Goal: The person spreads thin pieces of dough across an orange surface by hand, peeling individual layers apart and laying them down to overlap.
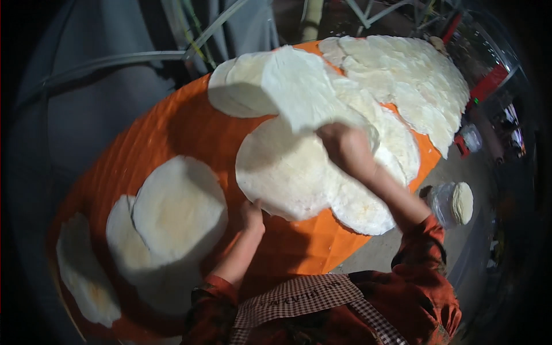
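My right hand (pixel 345 142) reaches across the table and is closed on the lower edge of a thin white flatbread (pixel 297 86). That flatbread is lifted and tilted over others, and my fingertips are hidden. Below it lies a large round flatbread (pixel 284 177) with a pale golden middle. At the near left rim of this round one is my left hand (pixel 253 217), its thumb against the edge; whether the fingers grip it cannot be made out. A smaller flatbread (pixel 366 207) lies partly beneath, under my right forearm.
An orange cloth (pixel 194 129) covers the table. Overlapping flatbreads (pixel 401 77) fill its far right end, with more flatbreads (pixel 177 207) at left and a curled one (pixel 84 271) by the left edge. A bagged stack of flatbreads (pixel 461 202) is at right. Metal framing (pixel 125 57) runs behind.
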`<state>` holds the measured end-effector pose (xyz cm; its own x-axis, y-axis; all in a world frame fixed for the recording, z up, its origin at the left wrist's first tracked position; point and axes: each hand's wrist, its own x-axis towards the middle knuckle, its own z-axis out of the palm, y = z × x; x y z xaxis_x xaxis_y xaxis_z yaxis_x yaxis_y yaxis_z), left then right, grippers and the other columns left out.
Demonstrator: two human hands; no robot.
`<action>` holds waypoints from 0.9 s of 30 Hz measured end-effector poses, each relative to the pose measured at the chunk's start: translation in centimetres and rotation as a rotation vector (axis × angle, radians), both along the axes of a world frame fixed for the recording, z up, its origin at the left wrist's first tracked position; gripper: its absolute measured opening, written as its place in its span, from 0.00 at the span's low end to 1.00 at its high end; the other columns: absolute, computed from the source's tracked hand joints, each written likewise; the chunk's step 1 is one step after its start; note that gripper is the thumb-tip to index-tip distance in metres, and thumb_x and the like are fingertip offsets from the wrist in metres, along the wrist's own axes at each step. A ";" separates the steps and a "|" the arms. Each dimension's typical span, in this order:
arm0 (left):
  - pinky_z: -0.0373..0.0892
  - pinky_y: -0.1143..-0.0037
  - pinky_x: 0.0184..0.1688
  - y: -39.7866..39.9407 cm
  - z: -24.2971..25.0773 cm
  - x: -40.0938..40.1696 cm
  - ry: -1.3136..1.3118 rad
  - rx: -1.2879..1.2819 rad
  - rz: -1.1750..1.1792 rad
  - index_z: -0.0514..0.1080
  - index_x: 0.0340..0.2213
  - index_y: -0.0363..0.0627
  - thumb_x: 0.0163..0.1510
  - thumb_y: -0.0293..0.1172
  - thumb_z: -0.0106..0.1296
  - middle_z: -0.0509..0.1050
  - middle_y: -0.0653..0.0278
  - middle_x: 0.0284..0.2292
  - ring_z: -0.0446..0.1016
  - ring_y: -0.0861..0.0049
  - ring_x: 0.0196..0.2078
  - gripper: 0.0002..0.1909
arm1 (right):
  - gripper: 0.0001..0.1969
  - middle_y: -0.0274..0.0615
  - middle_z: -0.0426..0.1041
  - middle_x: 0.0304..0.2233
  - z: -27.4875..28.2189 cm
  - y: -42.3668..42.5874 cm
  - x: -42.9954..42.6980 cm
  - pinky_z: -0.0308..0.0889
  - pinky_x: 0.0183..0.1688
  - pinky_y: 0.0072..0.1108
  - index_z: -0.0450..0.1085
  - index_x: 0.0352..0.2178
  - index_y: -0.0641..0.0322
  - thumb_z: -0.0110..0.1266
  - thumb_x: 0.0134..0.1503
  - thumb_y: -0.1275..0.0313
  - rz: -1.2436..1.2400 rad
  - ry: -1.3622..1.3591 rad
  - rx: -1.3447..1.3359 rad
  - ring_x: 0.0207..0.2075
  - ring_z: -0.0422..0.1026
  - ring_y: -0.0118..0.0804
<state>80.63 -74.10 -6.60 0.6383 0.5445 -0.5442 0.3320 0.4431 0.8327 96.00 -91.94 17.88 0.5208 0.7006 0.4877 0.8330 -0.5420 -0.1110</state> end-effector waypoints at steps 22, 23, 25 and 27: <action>0.68 0.76 0.38 -7.1 3.1 -13.2 -0.288 -0.337 -0.125 0.67 0.39 0.44 0.52 0.31 0.44 0.71 0.67 0.34 0.70 0.78 0.37 0.12 | 0.09 0.40 0.70 0.28 -18.4 1.0 -20.0 0.66 0.29 0.30 0.68 0.26 0.59 0.54 0.40 0.71 0.100 0.289 -0.203 0.32 0.69 0.45; 0.67 0.76 0.38 -6.3 3.2 -13.6 -0.263 -0.379 -0.198 0.66 0.41 0.45 0.52 0.36 0.49 0.69 0.67 0.38 0.68 0.80 0.40 0.16 | 0.07 0.44 0.69 0.23 -16.4 1.6 -19.1 0.66 0.29 0.32 0.66 0.21 0.60 0.55 0.39 0.71 0.146 0.349 -0.184 0.29 0.69 0.46; 0.66 0.77 0.38 -5.6 2.7 -14.7 -0.299 -0.313 -0.149 0.63 0.46 0.45 0.50 0.38 0.54 0.66 0.65 0.44 0.66 0.80 0.43 0.23 | 0.02 0.48 0.68 0.23 -12.6 1.8 -16.9 0.64 0.28 0.34 0.65 0.21 0.61 0.49 0.42 0.76 0.241 0.297 -0.173 0.27 0.68 0.51; 0.66 0.77 0.39 -3.2 4.8 -15.8 -0.275 -0.202 -0.035 0.57 0.50 0.46 0.47 0.37 0.57 0.62 0.62 0.49 0.64 0.76 0.46 0.31 | 0.04 0.50 0.68 0.24 -4.0 2.8 -17.2 0.64 0.28 0.35 0.67 0.24 0.63 0.47 0.42 0.78 0.343 0.319 -0.306 0.27 0.68 0.53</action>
